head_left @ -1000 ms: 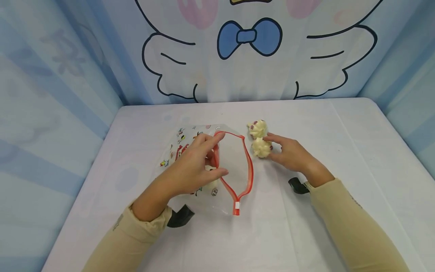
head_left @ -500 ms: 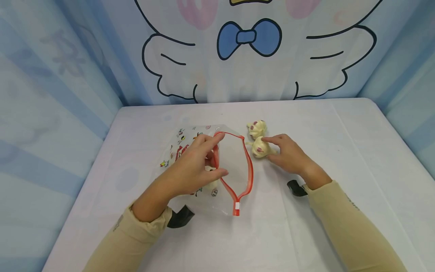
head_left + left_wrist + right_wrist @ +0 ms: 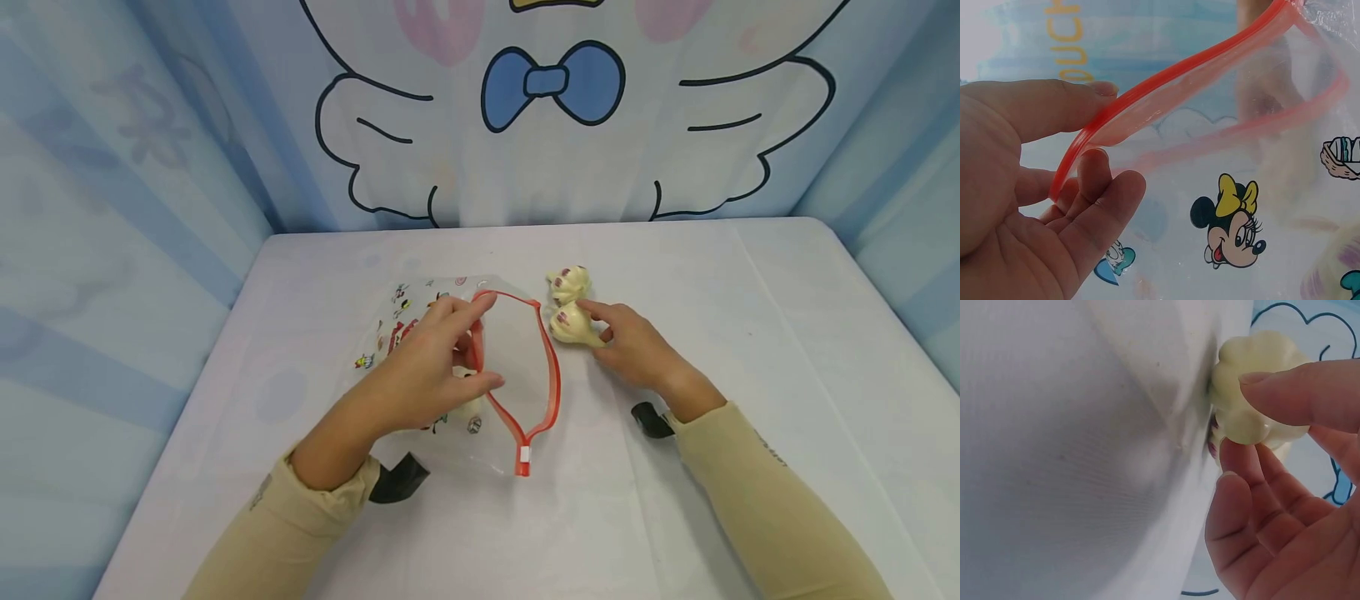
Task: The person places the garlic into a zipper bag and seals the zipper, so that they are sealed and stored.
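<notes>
My left hand (image 3: 427, 362) holds the red rim of a clear zip bag (image 3: 522, 435) printed with cartoon figures; the bag's mouth gapes to the right. In the left wrist view, the thumb lies on one side of the red rim (image 3: 1166, 75) and fingers curl on the other. Just right of the mouth, my right hand (image 3: 637, 346) pinches a cream garlic bulb (image 3: 572, 323) with purple marks, between thumb and fingers. A second garlic bulb (image 3: 568, 283) sits right behind it. Inside the bag, a pale purple-streaked thing (image 3: 1335, 262) shows partly through the plastic.
A white cloth covers the table (image 3: 720, 317). Behind it hangs a light blue curtain (image 3: 547, 167) with a cartoon drawing, and more curtain (image 3: 112, 292) runs along the left side. A red slider end with a white tab (image 3: 524, 454) lies at the bag's near corner.
The right hand has turned the nearer garlic bulb, so its narrow end now points toward the hand, and shifted slightly left and nearer. The left hand and bag have stayed in place.
</notes>
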Demonstrator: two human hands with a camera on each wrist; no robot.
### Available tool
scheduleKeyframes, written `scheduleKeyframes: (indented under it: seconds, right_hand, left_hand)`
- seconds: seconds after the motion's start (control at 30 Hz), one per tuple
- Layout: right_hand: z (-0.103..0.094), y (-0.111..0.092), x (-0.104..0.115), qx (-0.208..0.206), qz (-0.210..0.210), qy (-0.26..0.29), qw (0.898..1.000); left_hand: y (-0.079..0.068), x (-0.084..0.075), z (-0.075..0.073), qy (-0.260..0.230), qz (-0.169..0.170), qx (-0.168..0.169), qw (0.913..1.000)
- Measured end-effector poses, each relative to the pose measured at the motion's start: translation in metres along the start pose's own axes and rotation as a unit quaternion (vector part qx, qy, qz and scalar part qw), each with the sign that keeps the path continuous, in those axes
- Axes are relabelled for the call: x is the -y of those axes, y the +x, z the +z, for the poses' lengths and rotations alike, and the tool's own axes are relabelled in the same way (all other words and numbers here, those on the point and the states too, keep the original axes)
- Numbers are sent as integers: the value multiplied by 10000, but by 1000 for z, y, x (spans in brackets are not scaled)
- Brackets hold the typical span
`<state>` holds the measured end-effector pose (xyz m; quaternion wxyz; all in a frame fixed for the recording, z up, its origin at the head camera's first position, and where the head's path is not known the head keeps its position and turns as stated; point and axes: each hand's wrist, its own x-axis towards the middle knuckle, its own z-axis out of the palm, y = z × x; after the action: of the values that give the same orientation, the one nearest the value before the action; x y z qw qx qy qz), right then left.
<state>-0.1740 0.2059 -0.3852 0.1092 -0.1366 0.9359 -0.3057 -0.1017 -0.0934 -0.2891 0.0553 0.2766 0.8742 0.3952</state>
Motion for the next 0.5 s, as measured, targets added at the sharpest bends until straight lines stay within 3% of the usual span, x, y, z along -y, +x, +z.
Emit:
scheduleKeyframes:
  seconds: [0.5]
  right_hand:
    - [-2,-5,4,-390,-28,-408,9984]
  left_hand:
    - [-1,-2,0,59,15,-24,10000]
